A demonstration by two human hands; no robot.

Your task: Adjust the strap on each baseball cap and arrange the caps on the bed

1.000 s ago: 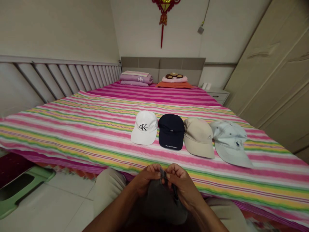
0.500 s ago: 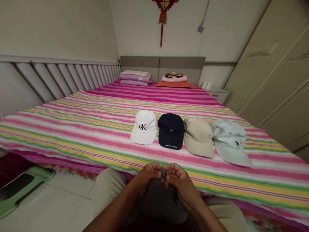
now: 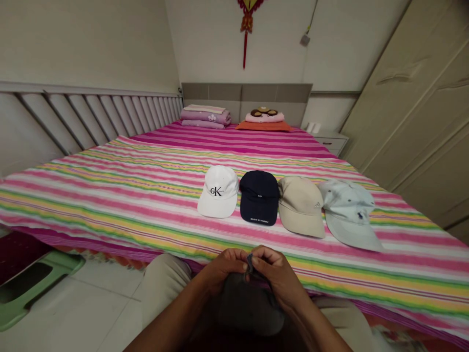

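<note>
A dark grey cap (image 3: 244,305) lies on my lap at the bottom of the view. My left hand (image 3: 223,269) and my right hand (image 3: 276,276) both pinch its back strap between fingertips, close together over the cap. Four caps sit in a row on the striped bed (image 3: 110,195) just beyond my hands: a white cap with a black logo (image 3: 219,191), a navy cap (image 3: 259,198), a beige cap (image 3: 300,205) and a pale blue cap (image 3: 348,210).
Folded purple bedding (image 3: 205,117) and a pink and orange pillow stack (image 3: 264,121) lie at the headboard. A slatted rail (image 3: 91,115) runs along the left. A green stool (image 3: 32,283) stands on the floor at left, a wardrobe (image 3: 421,107) at right.
My fingers have shifted slightly on the strap, closing tighter over it. The view has tipped a little; the caps on the bed have not moved.
</note>
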